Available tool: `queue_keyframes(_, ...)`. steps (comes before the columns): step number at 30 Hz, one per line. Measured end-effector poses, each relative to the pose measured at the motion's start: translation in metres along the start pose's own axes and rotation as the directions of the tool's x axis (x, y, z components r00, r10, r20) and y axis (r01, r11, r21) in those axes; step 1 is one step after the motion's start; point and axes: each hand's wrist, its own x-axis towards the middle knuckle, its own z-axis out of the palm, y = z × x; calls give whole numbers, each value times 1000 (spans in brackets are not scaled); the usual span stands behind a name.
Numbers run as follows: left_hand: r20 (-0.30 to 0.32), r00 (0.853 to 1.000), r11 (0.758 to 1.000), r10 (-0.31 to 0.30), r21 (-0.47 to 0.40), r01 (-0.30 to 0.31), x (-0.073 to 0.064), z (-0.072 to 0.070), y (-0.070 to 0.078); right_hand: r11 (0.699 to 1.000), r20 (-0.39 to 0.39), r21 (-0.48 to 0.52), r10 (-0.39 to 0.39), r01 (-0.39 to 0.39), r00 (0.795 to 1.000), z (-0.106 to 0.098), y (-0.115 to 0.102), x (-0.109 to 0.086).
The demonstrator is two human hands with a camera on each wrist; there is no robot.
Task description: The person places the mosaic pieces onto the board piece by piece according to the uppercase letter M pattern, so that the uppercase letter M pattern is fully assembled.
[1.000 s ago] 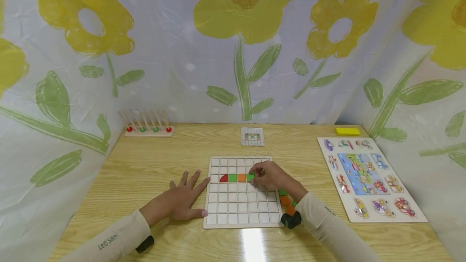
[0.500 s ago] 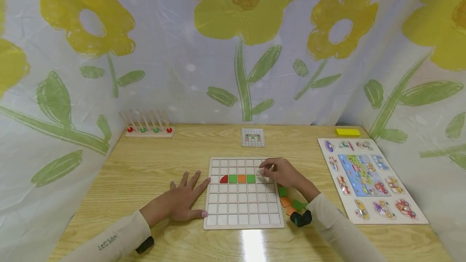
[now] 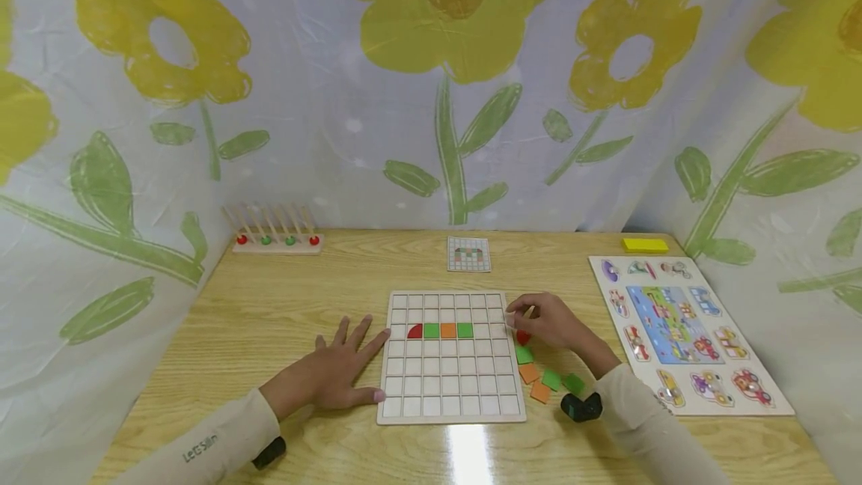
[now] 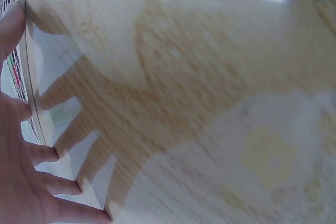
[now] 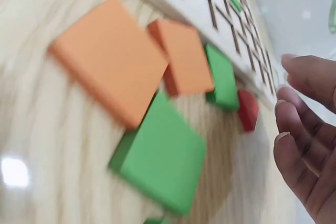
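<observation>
Right hand [image 3: 547, 320], now farther right, beside the grid board [image 3: 447, 385], loosely bent and empty; left hand [image 3: 340, 373] splayed opposite.

Tabletop [image 3: 269, 287]: glossy, wood-grained. Grid board [image 3: 449, 385]: smooth, pale, wood-like. Orange tile [image 5: 110, 64]: smooth, matt. Backdrop [image 3: 316, 133]: creased, cloth-like.

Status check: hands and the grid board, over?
Left hand spread, touching grid board. Right hand empty, near loose red piece. Board: four pieces in row. No obstruction seen.
</observation>
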Motion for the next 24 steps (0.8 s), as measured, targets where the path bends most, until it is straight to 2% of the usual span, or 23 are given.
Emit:
queue_keyframes(10,9,1000,1000,-10,0,10,0,-1,1,996,26,-43,76,-75,997,-5,12,-15)
queue_keyframes(24,4,1000,1000,-4,-2,4,-2,-3,2,995,49,-69,79,-75,996,-3,15,-17)
